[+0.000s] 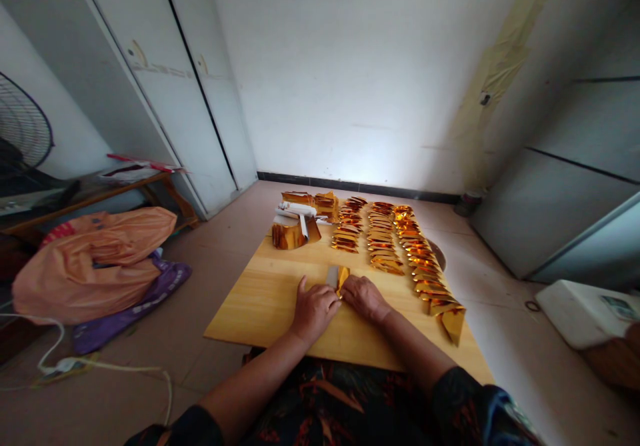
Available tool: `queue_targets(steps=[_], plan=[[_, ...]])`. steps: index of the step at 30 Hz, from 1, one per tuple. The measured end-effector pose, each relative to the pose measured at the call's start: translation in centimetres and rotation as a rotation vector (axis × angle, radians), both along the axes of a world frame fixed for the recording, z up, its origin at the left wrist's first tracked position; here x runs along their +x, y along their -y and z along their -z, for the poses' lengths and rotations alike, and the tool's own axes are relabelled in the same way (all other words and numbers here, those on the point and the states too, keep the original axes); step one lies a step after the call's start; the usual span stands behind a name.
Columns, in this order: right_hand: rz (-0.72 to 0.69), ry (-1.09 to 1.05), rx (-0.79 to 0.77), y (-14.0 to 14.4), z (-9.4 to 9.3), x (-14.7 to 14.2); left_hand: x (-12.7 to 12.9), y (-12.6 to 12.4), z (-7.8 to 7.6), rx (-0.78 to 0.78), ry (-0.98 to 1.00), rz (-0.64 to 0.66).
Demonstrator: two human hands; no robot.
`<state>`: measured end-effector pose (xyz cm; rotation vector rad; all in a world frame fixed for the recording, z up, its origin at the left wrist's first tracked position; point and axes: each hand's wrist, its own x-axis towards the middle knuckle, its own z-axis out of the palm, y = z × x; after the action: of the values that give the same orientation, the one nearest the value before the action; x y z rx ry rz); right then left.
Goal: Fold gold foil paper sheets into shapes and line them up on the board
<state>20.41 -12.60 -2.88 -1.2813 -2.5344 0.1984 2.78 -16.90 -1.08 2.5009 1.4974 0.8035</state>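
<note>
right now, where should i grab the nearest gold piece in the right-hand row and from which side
Probably by its near corner, coming from the near side with a light pinch. The nearest gold piece looks thin and folded, and that corner juts out of the right-hand row toward the person, while its far part sits close against its neighbours.

A: Bench (250, 313) layout?
B: Paper stack (289, 236) far left, rows of folded papers (381, 235) right of it.
A: Paper piece (343, 275)?
B: Middle, at the fingers (354, 287), before leftmost row.
A: Off bench?
B: Bag (95, 259) left, wall (360, 86) behind.
</note>
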Motion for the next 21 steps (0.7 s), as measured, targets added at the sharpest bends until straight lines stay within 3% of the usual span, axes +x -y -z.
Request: queue_targets(steps=[7, 11, 21], plan=[[-0.242, -0.338, -0.152, 0.7, -1.9, 2.1, 0.4, 0.1, 0.2, -0.022, 0.015, -0.047], [-0.241, -0.384, -0.172, 0.7, -1.4, 2.5, 0.3, 0.1, 0.5, 0.009, 0.011, -0.047], [-0.171, -0.322, -0.001, 0.5, -0.6, 1.2, -0.4, -0.1, 1.0, 0.039, 0.016, 0.012]])
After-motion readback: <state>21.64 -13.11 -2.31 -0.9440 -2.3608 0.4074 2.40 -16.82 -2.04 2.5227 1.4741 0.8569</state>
